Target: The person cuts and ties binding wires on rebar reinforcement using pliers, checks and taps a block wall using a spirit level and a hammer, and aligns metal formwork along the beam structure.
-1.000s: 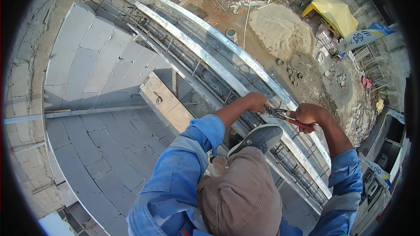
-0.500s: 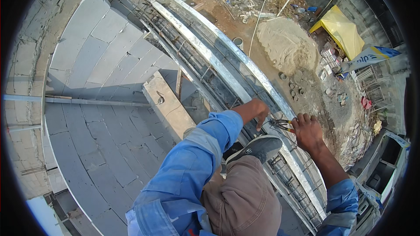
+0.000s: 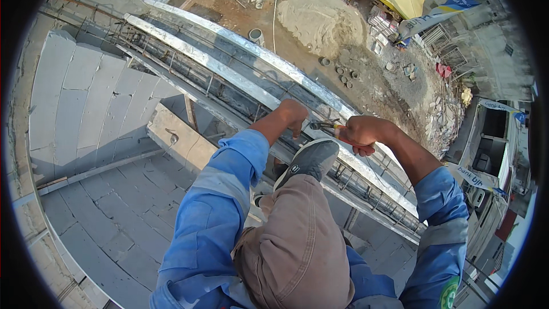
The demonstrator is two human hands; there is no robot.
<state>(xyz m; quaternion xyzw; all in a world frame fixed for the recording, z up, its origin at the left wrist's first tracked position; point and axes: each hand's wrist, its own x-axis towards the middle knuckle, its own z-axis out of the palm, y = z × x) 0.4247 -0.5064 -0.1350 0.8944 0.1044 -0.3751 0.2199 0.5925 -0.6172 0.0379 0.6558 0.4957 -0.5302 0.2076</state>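
Smooth, plasticky pliers grips [image 3: 338,133] in my right fingers [image 3: 355,129], dull metal head [image 3: 318,125] just past them, rough metal rebar [image 3: 366,193] and kinda shiny, scuffed beam [image 3: 372,174] below.

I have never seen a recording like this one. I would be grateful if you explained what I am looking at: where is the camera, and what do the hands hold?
There is no machine here, only a person working bare-handed. The camera sits on the person's head and looks down; its wide lens bends straight edges. The right hand grips pliers by the handles. The left hand is close to the pliers' head; whether it holds something small, I cannot tell. Beneath are a long pale beam and steel rods, with the person's shoe nearby. To the left are grey blocks; beyond, on the ground below, is a sand pile.
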